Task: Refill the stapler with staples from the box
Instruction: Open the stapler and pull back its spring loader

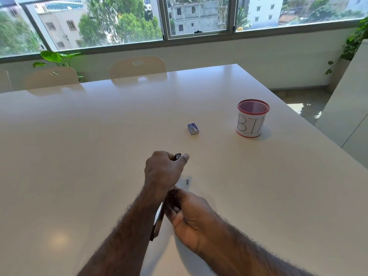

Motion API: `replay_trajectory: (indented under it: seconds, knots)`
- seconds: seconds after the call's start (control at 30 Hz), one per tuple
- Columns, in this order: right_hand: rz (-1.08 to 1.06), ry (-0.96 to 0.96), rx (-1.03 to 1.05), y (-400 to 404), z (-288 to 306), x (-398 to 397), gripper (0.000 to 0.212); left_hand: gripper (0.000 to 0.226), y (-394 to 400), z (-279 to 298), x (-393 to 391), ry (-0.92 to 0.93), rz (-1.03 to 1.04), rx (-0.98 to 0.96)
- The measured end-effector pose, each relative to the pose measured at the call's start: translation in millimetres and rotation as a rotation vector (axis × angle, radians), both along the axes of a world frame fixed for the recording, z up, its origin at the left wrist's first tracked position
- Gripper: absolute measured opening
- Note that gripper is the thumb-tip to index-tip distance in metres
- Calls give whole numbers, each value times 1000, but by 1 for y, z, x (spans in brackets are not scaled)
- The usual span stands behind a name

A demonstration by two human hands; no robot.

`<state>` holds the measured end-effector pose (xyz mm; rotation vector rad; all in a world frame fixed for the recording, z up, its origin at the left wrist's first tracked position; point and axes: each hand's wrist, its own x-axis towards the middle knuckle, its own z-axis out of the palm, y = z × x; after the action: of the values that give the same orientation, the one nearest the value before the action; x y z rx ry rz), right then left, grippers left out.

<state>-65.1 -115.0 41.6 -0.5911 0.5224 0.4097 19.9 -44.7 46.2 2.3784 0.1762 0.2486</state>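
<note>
Head view: closed staple box (193, 129) beside mesh bin (253, 118), contents unseen; both hands' fingers (172, 204) clasping the stapler (158, 222).

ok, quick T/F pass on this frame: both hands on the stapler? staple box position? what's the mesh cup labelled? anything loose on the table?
1. Both hands are on the stapler. True: the left hand grips its far end, the right hand holds it nearer the person.
2. The staple box is in the right hand. False: it lies on the table, beyond both hands, touched by neither.
3. The mesh cup carries a handwritten "BIN" label. True.
4. The staple box sits inside the mesh cup. False: it lies on the table to the cup's left, apart from it.
5. A small grey piece lies loose on the table by the hands. True; too small to identify.
</note>
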Motion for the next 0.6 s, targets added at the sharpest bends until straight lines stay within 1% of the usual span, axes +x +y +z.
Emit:
replay_trajectory:
  seconds: [0.1, 0.2, 0.27, 0.33, 0.43, 0.5, 0.6]
  knots:
    - [12, -3, 37, 1, 1, -2, 23, 54, 7, 2, 0, 0, 22, -49]
    - [22, 2, 26, 4, -1, -3, 27, 51, 10, -3, 1, 69, 27, -206]
    - [44, -2, -2, 5, -3, -5, 28, 59, 13, -8, -2, 78, 32, -315]
    - [75, -20, -22, 6, -5, -5, 29, 63, 15, -11, -3, 67, 46, -370]
    - [97, -36, -65, 6, -4, -3, 27, 57, 19, -10, -3, 53, 106, -449]
    - [126, -51, -141, 5, -1, -2, 26, 49, 23, -11, -4, 75, 159, -561]
    - [287, -147, -386, -2, 1, -4, 28, 41, 32, -9, -3, 90, 235, -889]
